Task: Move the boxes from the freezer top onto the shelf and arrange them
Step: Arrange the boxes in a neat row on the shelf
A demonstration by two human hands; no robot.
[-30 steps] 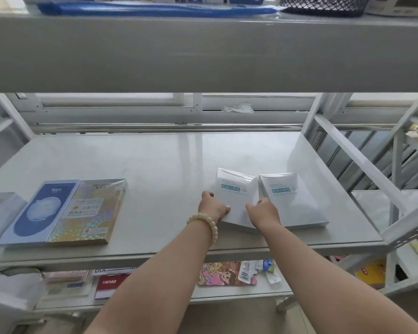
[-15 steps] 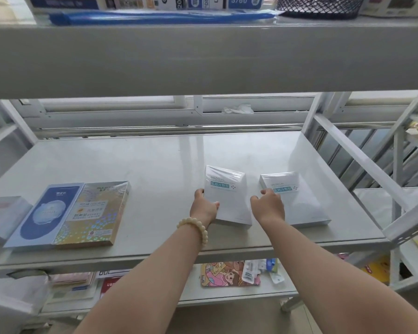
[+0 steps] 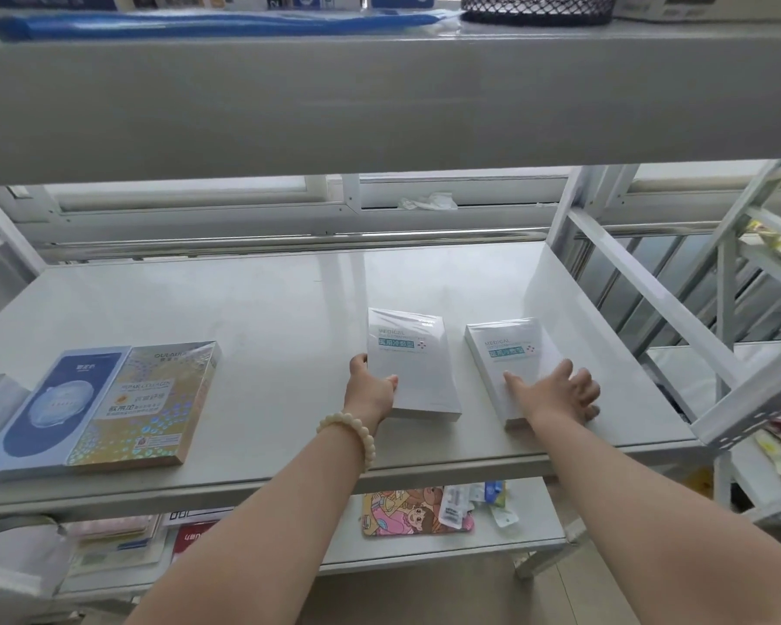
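Your left hand (image 3: 370, 392) grips the white box (image 3: 413, 367) by its side edge, thumb laid on the top face and the other fingers curled round the edge. That hold lets you slide or turn it on the shelf (image 3: 244, 309) without lifting it. This box lies flat, well to the right of the gold box (image 3: 154, 399) and square like it, so it looks close to its final spot. Your right hand (image 3: 555, 394) rests palm down on the other white box (image 3: 510, 354) with its fingers spread. A flat press like that suits pushing or pivoting, not carrying. This second box lies farther right of the gold box, a clear gap apart from the first, and is turned at a slant, so it is probably the one to straighten. The gold box touches a blue box (image 3: 50, 408) on its left, the two lined up side by side, which suggests the neat row you are aiming for. Both white boxes are wrapped in shiny film, so expect them to slip easily under your palm. The freezer top is out of view, so you cannot tell how many boxes are left there.
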